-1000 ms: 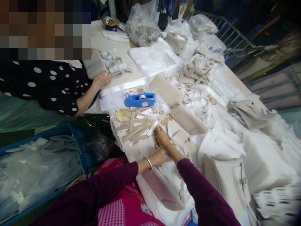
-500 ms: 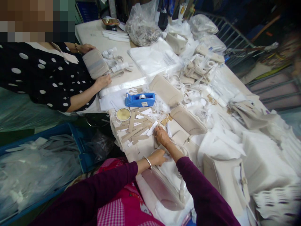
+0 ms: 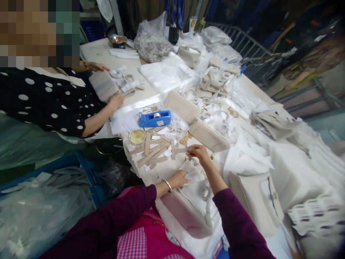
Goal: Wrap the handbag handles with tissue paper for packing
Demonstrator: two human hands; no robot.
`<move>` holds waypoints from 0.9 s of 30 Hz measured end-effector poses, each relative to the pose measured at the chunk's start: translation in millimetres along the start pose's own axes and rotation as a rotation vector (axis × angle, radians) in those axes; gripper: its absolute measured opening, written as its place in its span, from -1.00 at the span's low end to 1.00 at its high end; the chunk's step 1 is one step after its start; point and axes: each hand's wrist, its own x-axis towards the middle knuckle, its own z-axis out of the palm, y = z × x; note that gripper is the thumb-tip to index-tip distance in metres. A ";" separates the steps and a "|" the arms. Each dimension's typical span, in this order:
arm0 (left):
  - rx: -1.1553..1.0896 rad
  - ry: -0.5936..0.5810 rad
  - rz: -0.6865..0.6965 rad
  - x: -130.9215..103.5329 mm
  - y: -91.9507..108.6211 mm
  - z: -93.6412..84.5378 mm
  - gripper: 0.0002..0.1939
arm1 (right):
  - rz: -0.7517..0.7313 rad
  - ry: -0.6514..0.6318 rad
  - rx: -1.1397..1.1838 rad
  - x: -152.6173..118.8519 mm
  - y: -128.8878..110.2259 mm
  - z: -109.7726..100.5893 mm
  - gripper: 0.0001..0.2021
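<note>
A beige handbag (image 3: pixel 188 212) lies on the table edge in front of me, with white wrapping (image 3: pixel 198 190) over its upper side. My left hand (image 3: pixel 178 179), a silver bangle at its wrist, is closed at the bag's top edge, its fingertips against whitish material; what they grip is hard to make out. Farther up, my right hand (image 3: pixel 198 151) pinches the end of a flat beige strip (image 3: pixel 181 151) that points left. Beside it spreads a loose pile of beige and white strips (image 3: pixel 155 153). A round tin of yellowish stuff (image 3: pixel 137 136) stands at the pile's left.
A blue tape dispenser (image 3: pixel 155 119) stands behind the strips. More beige bags (image 3: pixel 208 135) and white foam sheets (image 3: pixel 291 172) crowd the right side. At left, a co-worker's hands (image 3: pixel 115 101) touch another beige bag (image 3: pixel 104 84). A blue crate (image 3: pixel 87 180) of scraps sits below.
My right hand has moved from the strip pile to the right, drawing a beige strip with it. My left hand stays by the bag's top edge. The view has shifted slightly.
</note>
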 end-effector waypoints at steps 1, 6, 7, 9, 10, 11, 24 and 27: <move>-0.040 0.008 0.013 -0.3 -0.7 0.1 -0.92 | 0.025 0.048 0.056 -16.7 2.1 -7.2 -0.78; -0.244 -0.029 0.031 0.8 -1.0 -0.4 -0.93 | 0.033 0.342 0.018 -119.5 39.0 -43.0 -0.76; -0.269 -0.040 0.033 1.0 -0.2 -1.0 -0.91 | 0.045 0.378 -0.003 -140.0 49.3 -48.1 -0.77; -0.309 -0.068 0.045 0.9 1.9 -2.8 -0.85 | 0.090 0.406 -0.002 -174.9 68.7 -53.9 -0.81; -0.335 -0.086 0.055 0.7 2.9 -4.1 -0.82 | 0.113 0.405 0.021 -187.8 76.7 -54.6 -0.83; -0.365 -0.107 0.068 0.5 3.7 -5.4 -0.79 | 0.135 0.405 0.046 -197.2 83.1 -54.1 -0.85; -0.466 -0.280 0.040 -1.5 14.1 -16.4 -0.69 | 0.484 0.337 0.294 -152.1 81.2 -1.8 -0.83; -0.466 -0.250 0.035 -2.9 16.3 -15.7 -0.69 | 0.487 0.327 0.335 -162.3 83.1 -2.5 -0.83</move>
